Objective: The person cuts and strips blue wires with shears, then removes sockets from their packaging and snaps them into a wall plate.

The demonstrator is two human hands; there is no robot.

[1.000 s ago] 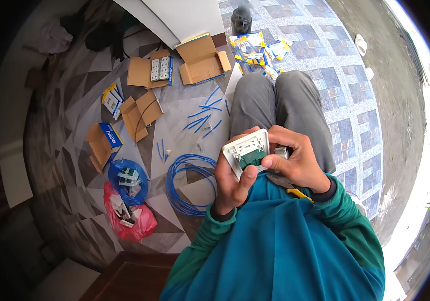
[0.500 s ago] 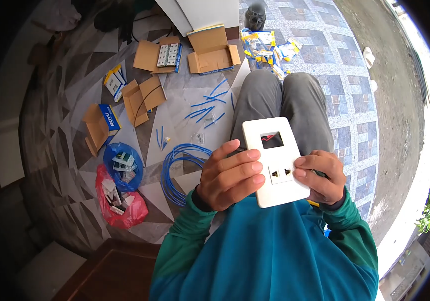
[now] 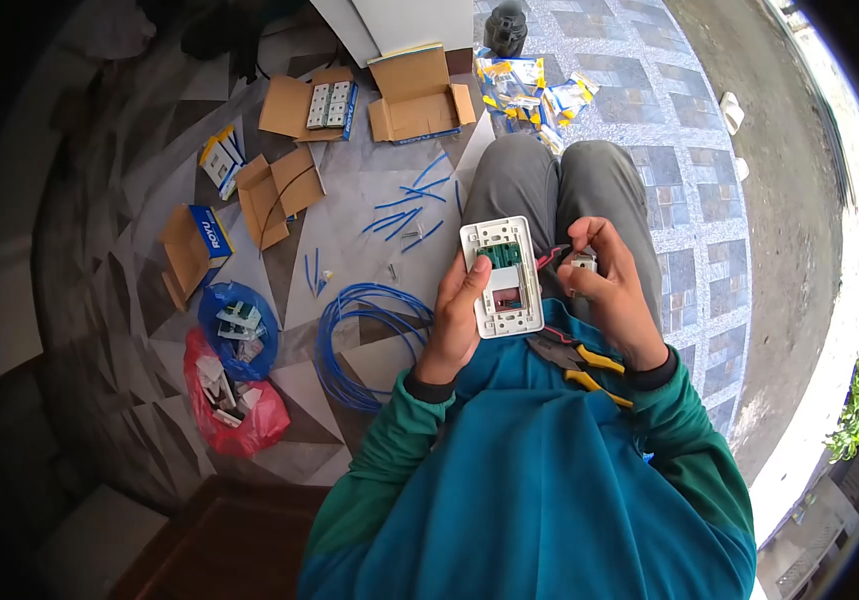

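Note:
A white outlet plate (image 3: 535,300) shows its back, with a green module in its upper part and a rectangular opening lower down. My left hand (image 3: 458,318) grips it along its left edge, thumb on the back. Right of the plate, my right hand (image 3: 614,290) pinches a small whitish module (image 3: 583,262) between thumb and fingers. Yellow-handled pliers (image 3: 556,352) lie on my lap below the hands, partly under the plate. Something thin and red, its shape unclear, shows between plate and right hand.
Coiled blue cable (image 3: 330,345) and cut blue pieces (image 3: 400,218) lie on the floor. Beyond are open cardboard boxes (image 3: 415,90), a box of white modules (image 3: 332,105) and yellow-and-white packets (image 3: 532,90). Blue (image 3: 211,325) and red bags (image 3: 267,428) hold parts at left.
The plate has been flipped from front to back and moved left and up. My right hand has left its edge and now holds a small module. The pliers have come into view.

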